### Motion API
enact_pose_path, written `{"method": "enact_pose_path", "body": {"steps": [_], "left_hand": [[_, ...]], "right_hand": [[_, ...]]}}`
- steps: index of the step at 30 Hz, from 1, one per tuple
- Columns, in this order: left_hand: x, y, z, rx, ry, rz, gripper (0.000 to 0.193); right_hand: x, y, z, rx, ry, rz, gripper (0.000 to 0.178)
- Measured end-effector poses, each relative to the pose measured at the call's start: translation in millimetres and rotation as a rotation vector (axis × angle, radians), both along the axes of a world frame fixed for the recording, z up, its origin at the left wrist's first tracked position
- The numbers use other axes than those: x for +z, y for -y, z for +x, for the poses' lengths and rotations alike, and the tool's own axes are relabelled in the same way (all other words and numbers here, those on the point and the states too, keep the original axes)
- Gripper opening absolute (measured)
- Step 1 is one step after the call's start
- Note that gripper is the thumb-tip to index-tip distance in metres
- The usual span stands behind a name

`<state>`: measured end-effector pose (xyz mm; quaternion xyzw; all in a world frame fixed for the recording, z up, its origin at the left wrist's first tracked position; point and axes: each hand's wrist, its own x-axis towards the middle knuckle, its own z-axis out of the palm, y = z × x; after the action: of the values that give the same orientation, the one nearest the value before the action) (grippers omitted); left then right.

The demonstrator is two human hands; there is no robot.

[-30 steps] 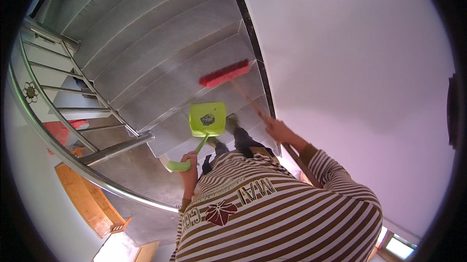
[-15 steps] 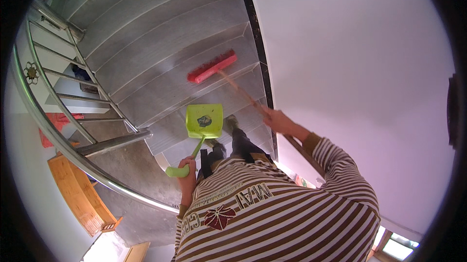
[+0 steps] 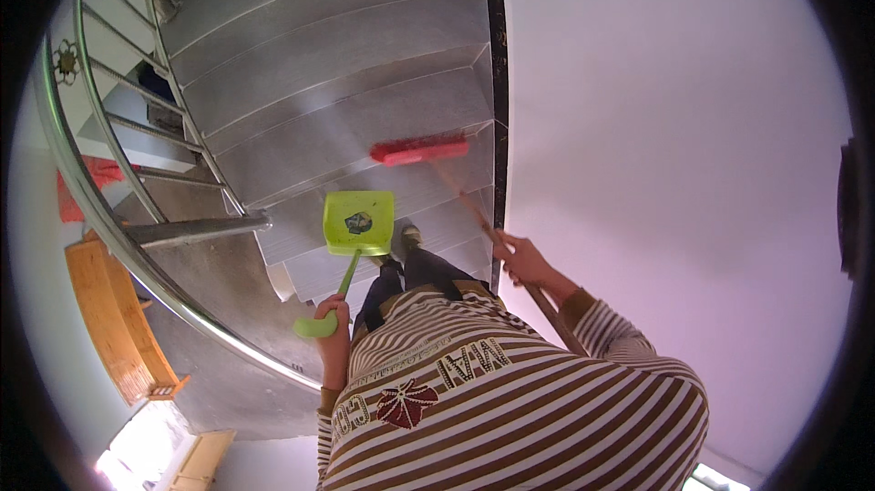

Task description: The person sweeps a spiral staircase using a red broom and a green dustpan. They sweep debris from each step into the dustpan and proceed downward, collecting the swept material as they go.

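My left hand (image 3: 334,316) is wrapped round the green handle of a dustpan (image 3: 339,234), whose square lime-green pan sits low over the stairs just ahead of my feet. A dark clump lies inside the pan. Closed round a long brown wooden stick, my right hand (image 3: 527,263) holds a broom (image 3: 428,155) with a red head and red bristles. The broom head is at a grey step ahead of the dustpan, slightly blurred; I cannot tell whether it touches. The stick's rear end passes behind my right forearm.
Grey tiled stairs (image 3: 319,62) curve away ahead. A metal railing (image 3: 118,258) bends along the left, and a white wall (image 3: 656,126) with dark skirting stands on the right. Below the railing, a wooden bench (image 3: 114,327) is on the lower floor near a red cloth-like item (image 3: 87,186).
The broom head has come nearer to me and right, turning more level. Dustpan and left hand appear slightly farther left as the whole view shifts. Both hands keep their hold.
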<state>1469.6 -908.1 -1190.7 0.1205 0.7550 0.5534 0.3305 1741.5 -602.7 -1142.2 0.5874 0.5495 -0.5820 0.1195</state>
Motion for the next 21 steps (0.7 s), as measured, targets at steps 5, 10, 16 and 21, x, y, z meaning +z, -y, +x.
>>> {"method": "enact_pose_path", "body": {"steps": [5, 10, 16, 21], "left_hand": [[21.4, -9.8, 12.0, 0.032, -0.089, -0.016, 0.008], [12.3, -4.4, 22.7, 0.101, -0.013, -0.049, 0.008], [12.3, -20.9, 39.2, 0.108, -0.015, -0.051, 0.008], [14.1, -38.7, 46.2, 0.118, -0.046, -0.060, 0.010]], "right_hand": [[35.1, 25.1, -6.8, 0.008, -0.126, -0.179, 0.052], [52.7, -10.7, -15.8, 0.299, -0.027, 0.137, 0.055], [-21.1, -73.6, 29.5, 0.172, -0.091, 0.351, 0.058], [-29.0, -85.1, 56.0, -0.064, -0.050, 0.101, 0.060]]}}
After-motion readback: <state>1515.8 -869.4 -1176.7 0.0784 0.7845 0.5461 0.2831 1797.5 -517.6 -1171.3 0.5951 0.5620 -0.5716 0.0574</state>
